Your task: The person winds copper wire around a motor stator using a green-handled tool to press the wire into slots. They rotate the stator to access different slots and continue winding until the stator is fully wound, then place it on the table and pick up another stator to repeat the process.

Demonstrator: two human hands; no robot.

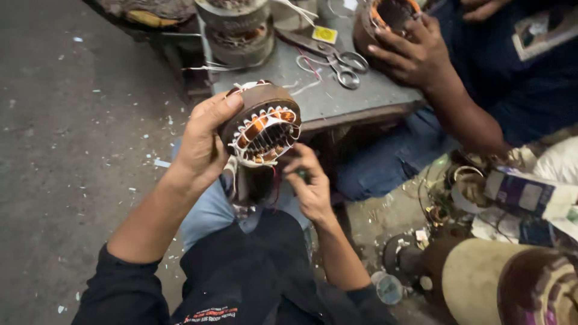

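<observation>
Item: motor stator (263, 123), rusty brown shell, held above the lap near the edge of the grey workbench (337, 99). Left hand (201, 144) wraps closed around its outer shell; right hand (310, 183) pinches at the lower rim, what it grips unclear. Progress, judged: copper coils seated in slots, white insulation and lacing in place; loose lead ends remain untidied. Nearby: scissors (340, 63); a co-worker's hand (415, 51) on a second stator (379, 18)

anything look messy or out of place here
Small white scraps are scattered over the grey floor. The left hand holds the motor stator; its white ties and loose wire ends stick out unevenly.
</observation>
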